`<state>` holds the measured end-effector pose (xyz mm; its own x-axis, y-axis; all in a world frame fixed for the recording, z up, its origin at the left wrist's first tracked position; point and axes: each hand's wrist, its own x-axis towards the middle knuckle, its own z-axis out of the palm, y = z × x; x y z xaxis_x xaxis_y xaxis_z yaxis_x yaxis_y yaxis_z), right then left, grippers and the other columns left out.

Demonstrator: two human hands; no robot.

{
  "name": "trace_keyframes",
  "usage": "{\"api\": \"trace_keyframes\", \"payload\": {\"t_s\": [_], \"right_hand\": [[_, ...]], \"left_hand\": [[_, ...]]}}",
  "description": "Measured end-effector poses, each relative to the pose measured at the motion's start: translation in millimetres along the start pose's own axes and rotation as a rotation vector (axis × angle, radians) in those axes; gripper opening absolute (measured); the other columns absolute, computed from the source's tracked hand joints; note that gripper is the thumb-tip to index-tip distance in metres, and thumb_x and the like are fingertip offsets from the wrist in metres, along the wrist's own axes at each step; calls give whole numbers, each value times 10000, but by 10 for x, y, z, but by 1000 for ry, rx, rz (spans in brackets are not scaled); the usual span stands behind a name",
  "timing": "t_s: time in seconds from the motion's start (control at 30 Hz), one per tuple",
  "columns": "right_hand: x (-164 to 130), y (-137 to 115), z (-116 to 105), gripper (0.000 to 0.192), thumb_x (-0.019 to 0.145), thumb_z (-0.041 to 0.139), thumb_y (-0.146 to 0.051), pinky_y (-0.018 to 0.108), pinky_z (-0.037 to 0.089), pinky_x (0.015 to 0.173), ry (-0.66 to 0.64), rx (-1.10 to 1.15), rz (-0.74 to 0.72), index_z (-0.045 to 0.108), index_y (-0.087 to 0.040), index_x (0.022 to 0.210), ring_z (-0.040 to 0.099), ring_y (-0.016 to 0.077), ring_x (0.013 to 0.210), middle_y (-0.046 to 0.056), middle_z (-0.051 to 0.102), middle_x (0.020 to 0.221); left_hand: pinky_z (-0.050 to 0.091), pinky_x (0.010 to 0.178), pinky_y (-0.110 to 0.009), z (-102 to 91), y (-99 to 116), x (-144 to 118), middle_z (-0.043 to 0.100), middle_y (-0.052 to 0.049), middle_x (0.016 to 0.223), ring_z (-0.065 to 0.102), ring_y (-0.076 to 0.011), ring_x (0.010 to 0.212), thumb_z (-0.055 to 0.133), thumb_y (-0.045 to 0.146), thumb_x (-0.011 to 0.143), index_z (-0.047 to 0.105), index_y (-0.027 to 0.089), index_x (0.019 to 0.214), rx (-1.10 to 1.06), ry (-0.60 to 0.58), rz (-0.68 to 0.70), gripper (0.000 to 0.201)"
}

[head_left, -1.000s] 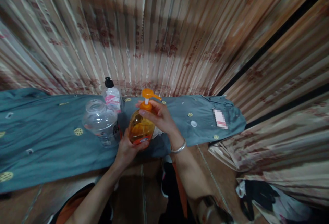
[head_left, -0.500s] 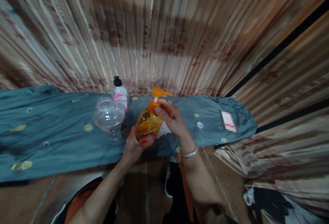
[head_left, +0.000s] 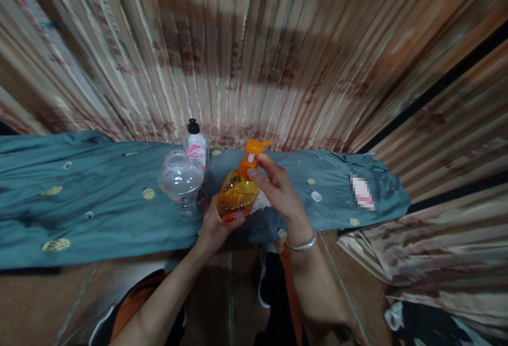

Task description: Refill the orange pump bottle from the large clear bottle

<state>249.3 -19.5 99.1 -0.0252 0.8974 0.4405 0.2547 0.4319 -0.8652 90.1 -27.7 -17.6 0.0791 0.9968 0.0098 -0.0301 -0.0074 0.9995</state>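
Observation:
My left hand [head_left: 214, 225] is wrapped around the lower body of a see-through pump bottle [head_left: 237, 196] with amber liquid in it. The bottle tilts a little to the right over the cloth. Its orange pump head [head_left: 254, 148] stands on a white stem above an orange collar [head_left: 246, 167]. Thumb and fingers of my right hand [head_left: 281, 186] pinch that collar from the right. Just left of the bottle stands a clear, wide plastic jar [head_left: 181, 184] with an open mouth. Something white and crumpled [head_left: 262, 201], partly hidden, lies behind my right hand.
A clear-and-pink bottle with a black cap [head_left: 196, 150] stands behind the jar. On the blue-green cloth [head_left: 115, 198] to the right lie a small white disc [head_left: 316, 196] and a blurred-out pink-and-white item [head_left: 362, 192]. Pleated curtains [head_left: 222, 60] hang behind and to the right.
The whole scene has shifted slightly to the right in view. Both hands keep their hold on the bottle, with no clear change in the pump.

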Motion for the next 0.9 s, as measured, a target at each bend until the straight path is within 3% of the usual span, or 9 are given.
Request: {"api": "trace_keyframes", "payload": {"t_s": [0.1, 0.17, 0.37, 0.43, 0.57, 0.63, 0.7, 0.83, 0.9], "right_hand": [[7, -2, 62, 397, 720, 820, -507, 412, 472, 1026, 206, -110, 30, 634, -259, 968, 644, 240, 1052, 26, 704, 1055], [14, -6, 74, 386, 686, 846, -497, 418, 466, 1029, 245, -132, 36, 619, -250, 878, 644, 242, 1032, 22, 701, 1003], [7, 3, -43, 264, 867, 683, -487, 389, 432, 1090, -57, 42, -21, 678, -266, 1011, 609, 233, 1202, 27, 689, 1226], [-2, 6, -36, 310, 865, 680, -507, 387, 451, 1070, -64, 53, -5, 675, -274, 1068, 620, 233, 1184, 24, 697, 1212], [-9, -21, 66, 460, 712, 820, -517, 428, 480, 1025, 180, -82, 61, 659, -237, 1039, 650, 257, 1063, 41, 715, 1086], [-9, -36, 92, 454, 680, 846, -498, 434, 486, 1018, 236, -102, 75, 660, -230, 996, 651, 258, 1038, 42, 718, 1052], [-11, -37, 70, 379, 740, 802, -497, 420, 494, 1013, 174, -38, 60, 672, -244, 990, 652, 248, 1041, 32, 725, 1023], [-28, -12, -50, 296, 863, 675, -517, 393, 486, 1044, -78, 109, 37, 696, -291, 1054, 641, 232, 1126, 15, 727, 1083], [-36, -3, -78, 326, 879, 651, -528, 395, 476, 1062, -107, 105, 47, 686, -301, 1111, 633, 231, 1155, 14, 716, 1147]], "left_hand": [[545, 971, -466, 5, 4, -5, 719, -77, 1146, 710, -281, 1052, 893, 214, 533, 554, 209, 1179, -4, -11, -3, 730], [546, 973, -469, 8, 5, -8, 716, -77, 1146, 709, -281, 1053, 889, 209, 539, 546, 206, 1184, -9, -13, -4, 730], [530, 1004, -475, 0, -46, -13, 697, -96, 1215, 689, -287, 1113, 894, 224, 549, 522, 206, 1232, -28, -36, 8, 777], [523, 1011, -479, -4, -72, -10, 699, -96, 1207, 691, -288, 1108, 895, 222, 551, 528, 204, 1224, -22, -34, 9, 767], [525, 1005, -489, -2, -88, -5, 697, -85, 1190, 691, -294, 1103, 895, 217, 552, 537, 211, 1212, -6, -22, 9, 751], [525, 1004, -491, 2, -75, -8, 696, -84, 1190, 686, -298, 1113, 901, 212, 539, 540, 215, 1207, -2, -17, 11, 759], [527, 1000, -490, 5, -59, -13, 697, -87, 1197, 685, -299, 1116, 903, 212, 533, 542, 219, 1204, -3, -18, 13, 762], [533, 986, -495, 5, -61, -15, 700, -101, 1196, 683, -306, 1115, 901, 236, 539, 544, 213, 1210, -4, -23, 11, 760], [533, 987, -486, 5, -75, -11, 697, -101, 1207, 684, -300, 1116, 895, 228, 546, 538, 216, 1225, -5, -25, 9, 767]]}}
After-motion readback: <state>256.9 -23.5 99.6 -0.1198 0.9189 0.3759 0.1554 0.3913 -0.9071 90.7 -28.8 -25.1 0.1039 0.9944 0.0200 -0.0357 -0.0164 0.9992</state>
